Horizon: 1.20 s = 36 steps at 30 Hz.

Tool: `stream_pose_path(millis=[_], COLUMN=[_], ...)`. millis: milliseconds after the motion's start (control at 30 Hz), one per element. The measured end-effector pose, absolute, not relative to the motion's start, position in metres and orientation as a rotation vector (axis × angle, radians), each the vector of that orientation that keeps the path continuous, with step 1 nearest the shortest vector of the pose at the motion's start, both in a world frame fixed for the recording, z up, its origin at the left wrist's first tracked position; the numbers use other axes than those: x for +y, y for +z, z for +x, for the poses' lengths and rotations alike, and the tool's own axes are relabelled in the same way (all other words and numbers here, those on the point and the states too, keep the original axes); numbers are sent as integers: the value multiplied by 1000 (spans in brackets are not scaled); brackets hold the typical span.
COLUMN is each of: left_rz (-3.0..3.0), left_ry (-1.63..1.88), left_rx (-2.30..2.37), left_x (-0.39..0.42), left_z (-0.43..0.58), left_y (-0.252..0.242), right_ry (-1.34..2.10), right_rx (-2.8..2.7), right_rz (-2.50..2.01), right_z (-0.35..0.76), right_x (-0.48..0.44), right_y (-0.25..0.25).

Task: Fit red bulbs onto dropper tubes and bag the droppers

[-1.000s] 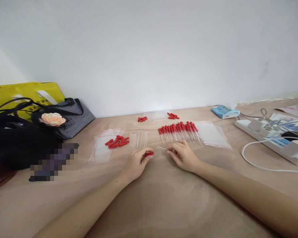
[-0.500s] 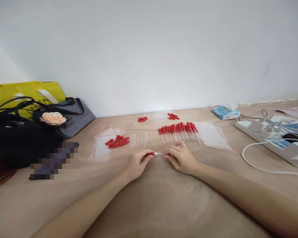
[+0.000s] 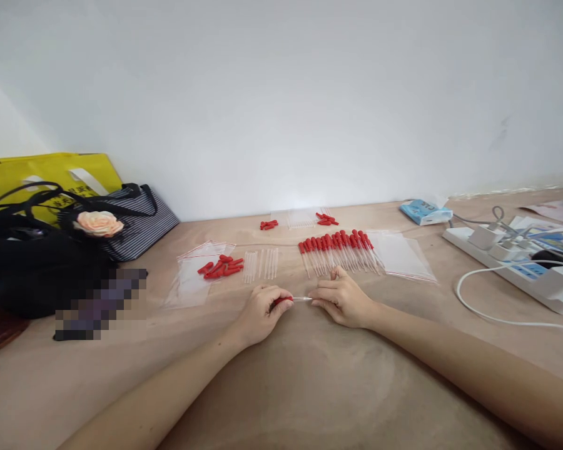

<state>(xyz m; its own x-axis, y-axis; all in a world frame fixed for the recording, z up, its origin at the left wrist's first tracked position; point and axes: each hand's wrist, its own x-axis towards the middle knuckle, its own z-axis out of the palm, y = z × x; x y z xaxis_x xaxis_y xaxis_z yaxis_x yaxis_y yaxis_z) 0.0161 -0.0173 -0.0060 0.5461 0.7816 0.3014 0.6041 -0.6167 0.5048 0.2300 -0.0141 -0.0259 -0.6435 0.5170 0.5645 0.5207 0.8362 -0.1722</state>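
Note:
My left hand [image 3: 260,312] pinches a red rubber bulb [image 3: 281,300], its fingers curled round it. My right hand [image 3: 341,300] pinches the other end of a thin clear dropper tube [image 3: 301,299] that meets the bulb between both hands, just above the wooden table [image 3: 309,387]. Beyond my right hand lies a row of several finished droppers with red bulbs [image 3: 338,249]. Loose red bulbs [image 3: 221,269] lie on a clear bag to the left, with several bare clear tubes [image 3: 261,264] beside them.
Clear zip bags [image 3: 403,255] lie right of the dropper row. More bulbs and tubes [image 3: 300,220] sit near the wall. Black, striped and yellow bags [image 3: 51,244] stand at the left. A white power strip with plugs and cables [image 3: 520,262] and a tissue pack [image 3: 425,211] are at the right.
My right hand picked a clear tube off the table and brought it to the red bulb in my left hand. Both hands drew slightly toward me and now meet on the joined parts.

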Motion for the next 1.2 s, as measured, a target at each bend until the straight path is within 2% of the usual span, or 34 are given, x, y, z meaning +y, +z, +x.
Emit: stream_pose_path(millis=[500,1033,1200], left_rz=[2679,2664,2619], left_ry=[744,652,699], left_rx=[921,1004,1083], left_x=[-21,-21,-17], left_z=[16,16,14], left_y=[-11,-8,-9], right_ry=[-102,42,-29], right_rx=[-2417,-2461,-2491], right_rz=[-748,-847,-959], right_z=[223,219,215], right_x=[-18,-18,-22], right_y=[-24,-22,-12])
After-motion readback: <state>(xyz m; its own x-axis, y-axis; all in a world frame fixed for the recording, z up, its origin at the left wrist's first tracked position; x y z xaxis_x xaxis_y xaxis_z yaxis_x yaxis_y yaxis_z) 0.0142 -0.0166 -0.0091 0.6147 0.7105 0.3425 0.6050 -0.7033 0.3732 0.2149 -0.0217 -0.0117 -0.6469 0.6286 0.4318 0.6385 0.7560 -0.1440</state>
